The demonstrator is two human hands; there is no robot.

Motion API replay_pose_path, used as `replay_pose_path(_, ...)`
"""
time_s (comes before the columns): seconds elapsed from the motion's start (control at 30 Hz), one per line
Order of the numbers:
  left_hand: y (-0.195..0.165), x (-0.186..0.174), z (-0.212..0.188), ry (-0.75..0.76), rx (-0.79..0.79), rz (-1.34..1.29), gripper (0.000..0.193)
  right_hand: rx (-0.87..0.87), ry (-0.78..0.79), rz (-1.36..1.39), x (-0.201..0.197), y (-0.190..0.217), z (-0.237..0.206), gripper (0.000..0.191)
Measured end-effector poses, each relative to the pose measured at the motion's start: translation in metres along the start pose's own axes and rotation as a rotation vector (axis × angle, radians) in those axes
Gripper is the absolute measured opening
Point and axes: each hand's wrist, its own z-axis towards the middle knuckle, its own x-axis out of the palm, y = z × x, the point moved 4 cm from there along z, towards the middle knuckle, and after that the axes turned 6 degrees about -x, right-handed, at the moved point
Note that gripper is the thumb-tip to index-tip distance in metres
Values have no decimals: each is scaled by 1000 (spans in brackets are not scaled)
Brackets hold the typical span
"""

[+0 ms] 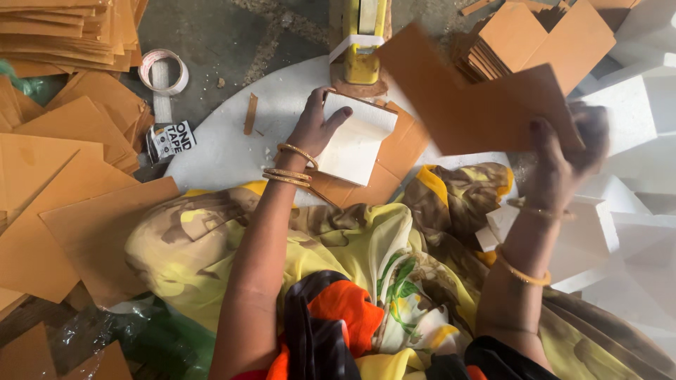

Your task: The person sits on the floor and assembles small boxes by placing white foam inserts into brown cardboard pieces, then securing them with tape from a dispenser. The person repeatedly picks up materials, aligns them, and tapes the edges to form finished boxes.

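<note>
Head view: you sit on the floor, looking down at both hands over a white board.
Left hand: fingers curled round the near edge of a white foam block, thumb on its top face; the block rests on brown card pieces just before your lap.
Right hand: fingers pinched on the lower right corner of a brown card sheet, raised clear of the floor; the grip looks firm, though blur hides the fingertips.
Tape dispenser: yellow, upright, just beyond the foam block, partly behind the lifted sheet.
Tape roll: flat on the floor to your left, well apart from both hands.
Card stacks: piled on your left and beyond the sheet on your right.
Foam slabs: white, crowded beside your right arm.
Risk, sheet: held by one corner, it may bend or slip, and its far edge could strike the dispenser.
Risk, block: a one-hand hold could let it slide off the card beneath.
Risk, slabs: your right elbow could knock them.
</note>
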Motion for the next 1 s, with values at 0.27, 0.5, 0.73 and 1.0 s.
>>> replay_pose_path(0.27,-1,0,0,26,-9,-50,65,-339,838,-469,179,56,-116,52)
replay_pose_path(0.5,2,2,0,8,80,-67,64,-369,933,-587,190,28,-128,79)
replay_pose_path(0.73,0,1,7,-27,75,13,58,-393,1098,-952,177,-21,-105,109)
replay_pose_path(1.0,-8,4,9,-50,136,-125,56,-531,1005,-1101,175,-36,-106,101)
